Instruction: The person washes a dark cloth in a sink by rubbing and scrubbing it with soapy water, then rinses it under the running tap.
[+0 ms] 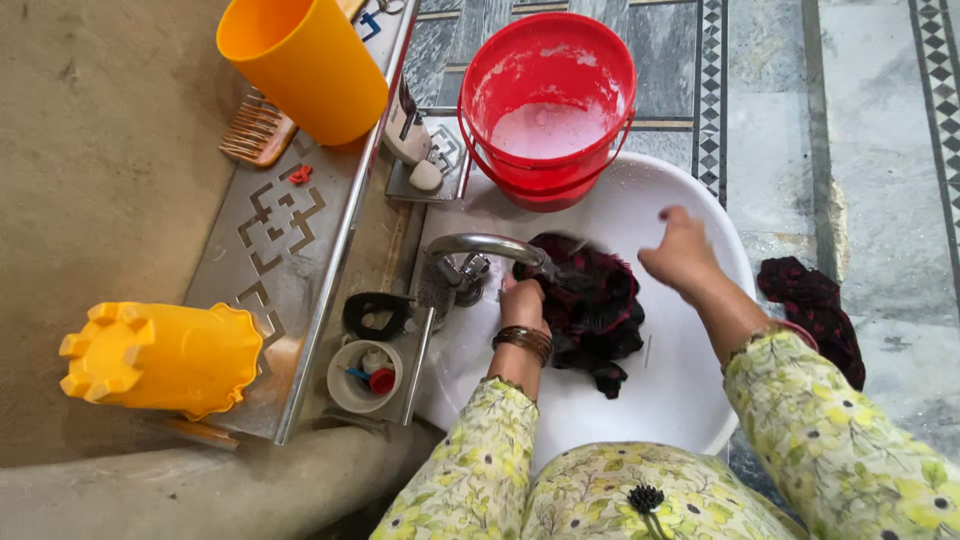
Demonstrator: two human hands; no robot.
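A dark red and black cloth [590, 310] lies wet in a white wash basin [680, 390], under the spout of a metal tap [480, 250]. My left hand [523, 300], bangles on its wrist, is closed on the cloth's left edge just below the spout. My right hand [680, 250] hovers over the cloth's right side with fingers loosely spread, holding nothing. Both arms wear a yellow-green floral sleeve.
A red bucket [550, 100] with soapy water sits on the basin's far rim. A second dark cloth [815, 315] lies on the tiled floor at right. A metal shelf [285, 230] at left carries yellow plastic cups [300, 65], a comb and small toiletries.
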